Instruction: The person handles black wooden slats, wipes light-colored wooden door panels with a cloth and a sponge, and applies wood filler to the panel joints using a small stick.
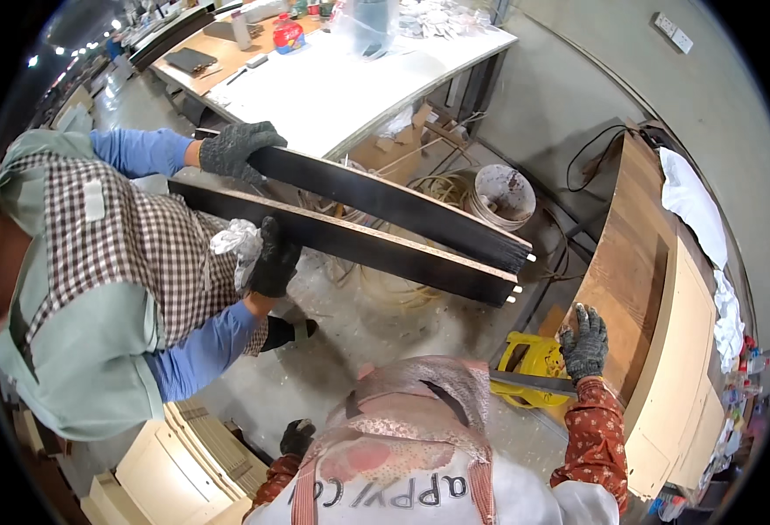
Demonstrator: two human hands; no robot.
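Note:
My right hand point(584, 343), in a grey knit glove under a red floral sleeve, has its fingers stretched out beside the near edge of a brown wooden tabletop point(630, 254). Whether it touches the wood I cannot tell. Low on my left side, my left hand point(297, 437) wears a dark glove; its fingers are too dark to read. Facing me from the left, a co-worker point(122, 254) in gloves holds two long black boards point(385, 194) with pale edges and white dowels at their ends. A white crumpled cloth point(238, 241) is by the co-worker's nearer hand.
A white worktable point(332, 83) stands ahead, bearing a red bottle point(288, 35). Beneath and beside it are cardboard, coiled strips and a stained white bucket point(500, 194). A yellow plastic stool point(534, 359) stands by my right arm. Cream panels point(678, 350) lean right; more panels point(179, 464) stack lower left.

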